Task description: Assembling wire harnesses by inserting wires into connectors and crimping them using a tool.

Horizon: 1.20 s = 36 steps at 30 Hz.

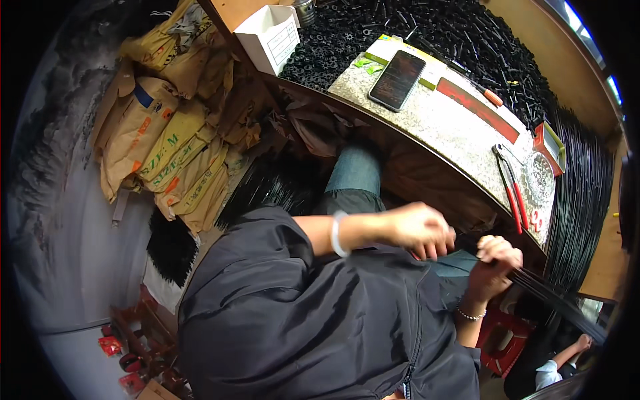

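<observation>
Clock centred on the hands, and out at ten o'clock there are the sacks, brown and piled up! Between ten and eleven, the white box stands beside small black parts. At eleven, the phone lies on the speckled counter. Now the left hand, white band on its wrist: fingers curled but blurred, and I cannot tell whether that grip pinches anything. Twelve o'clock, a red strip. Just right of the left, the right hand: its grip is closed around the black bundle, which runs off toward four o'clock! Above that hand, red-handled pliers, a clear dish beside them. Two o'clock, long black strands; four o'clock, another person's forearm.
</observation>
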Each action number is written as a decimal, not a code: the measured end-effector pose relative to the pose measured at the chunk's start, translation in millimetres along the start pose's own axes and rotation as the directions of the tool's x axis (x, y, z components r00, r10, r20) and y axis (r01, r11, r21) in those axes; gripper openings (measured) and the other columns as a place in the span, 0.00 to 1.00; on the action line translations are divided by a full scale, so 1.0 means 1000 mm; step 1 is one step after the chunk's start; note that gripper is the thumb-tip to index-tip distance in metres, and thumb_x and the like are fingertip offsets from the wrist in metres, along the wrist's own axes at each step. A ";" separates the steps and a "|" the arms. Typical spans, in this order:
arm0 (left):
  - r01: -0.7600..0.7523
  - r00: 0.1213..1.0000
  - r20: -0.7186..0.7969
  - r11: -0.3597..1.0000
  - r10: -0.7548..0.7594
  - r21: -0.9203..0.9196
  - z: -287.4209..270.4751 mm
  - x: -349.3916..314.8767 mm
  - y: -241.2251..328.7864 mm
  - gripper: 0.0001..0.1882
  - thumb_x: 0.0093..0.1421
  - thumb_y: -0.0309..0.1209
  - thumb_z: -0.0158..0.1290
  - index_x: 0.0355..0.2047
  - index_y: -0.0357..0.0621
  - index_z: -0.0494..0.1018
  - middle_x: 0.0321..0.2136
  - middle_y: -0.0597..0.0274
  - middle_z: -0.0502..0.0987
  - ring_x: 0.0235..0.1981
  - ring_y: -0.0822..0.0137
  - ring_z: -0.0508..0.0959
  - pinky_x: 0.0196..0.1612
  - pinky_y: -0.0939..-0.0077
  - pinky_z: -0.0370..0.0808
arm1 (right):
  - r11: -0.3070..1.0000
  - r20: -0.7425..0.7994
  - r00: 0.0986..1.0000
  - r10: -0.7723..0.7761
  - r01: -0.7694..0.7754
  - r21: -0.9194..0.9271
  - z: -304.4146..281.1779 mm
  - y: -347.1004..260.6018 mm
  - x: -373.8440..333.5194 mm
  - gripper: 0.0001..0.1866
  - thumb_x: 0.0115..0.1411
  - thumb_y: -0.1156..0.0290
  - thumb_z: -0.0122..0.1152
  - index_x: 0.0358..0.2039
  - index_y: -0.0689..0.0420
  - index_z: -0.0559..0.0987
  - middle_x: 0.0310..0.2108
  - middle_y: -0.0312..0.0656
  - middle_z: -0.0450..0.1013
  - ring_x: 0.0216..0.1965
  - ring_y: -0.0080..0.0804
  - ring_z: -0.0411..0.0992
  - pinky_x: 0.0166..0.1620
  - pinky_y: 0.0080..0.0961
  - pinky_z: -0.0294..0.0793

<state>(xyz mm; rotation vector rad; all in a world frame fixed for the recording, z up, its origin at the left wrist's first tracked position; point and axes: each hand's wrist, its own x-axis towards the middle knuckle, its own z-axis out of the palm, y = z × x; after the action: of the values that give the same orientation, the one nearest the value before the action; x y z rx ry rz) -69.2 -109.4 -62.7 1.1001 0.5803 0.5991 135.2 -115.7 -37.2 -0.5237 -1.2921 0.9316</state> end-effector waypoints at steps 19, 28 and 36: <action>0.732 0.343 -0.441 0.058 0.830 0.678 -0.287 0.017 0.082 0.09 0.51 0.28 0.55 0.34 0.44 0.71 0.30 0.53 0.72 0.33 0.51 0.73 0.35 0.61 0.71 | 0.916 0.170 0.924 0.341 -0.368 0.161 -0.040 0.053 0.061 0.07 0.58 0.79 0.55 0.27 0.61 0.66 0.29 0.45 0.72 0.32 0.27 0.72 0.37 0.23 0.75; -0.606 0.663 -0.431 0.777 0.612 0.171 -0.085 0.102 0.177 0.14 0.61 0.26 0.47 0.46 0.33 0.70 0.41 0.51 0.75 0.38 0.68 0.78 0.43 0.80 0.76 | 0.912 0.215 0.915 0.340 -0.377 0.163 -0.030 0.052 0.056 0.12 0.62 0.64 0.52 0.33 0.58 0.63 0.31 0.51 0.72 0.31 0.30 0.71 0.39 0.26 0.72; -0.486 0.871 -0.016 0.857 0.491 -0.173 0.005 0.150 0.177 0.15 0.62 0.25 0.45 0.48 0.33 0.68 0.46 0.45 0.71 0.42 0.64 0.77 0.46 0.74 0.75 | 0.910 0.176 0.925 0.337 -0.368 0.193 -0.039 0.042 0.051 0.12 0.62 0.63 0.50 0.35 0.60 0.65 0.32 0.44 0.73 0.32 0.21 0.70 0.41 0.19 0.70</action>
<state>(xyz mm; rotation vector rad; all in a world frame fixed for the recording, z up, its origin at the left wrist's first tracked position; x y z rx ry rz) 12.6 50.6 84.3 1.0925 0.2085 1.0554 161.1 -44.6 -49.7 -0.5333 -1.2166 1.4206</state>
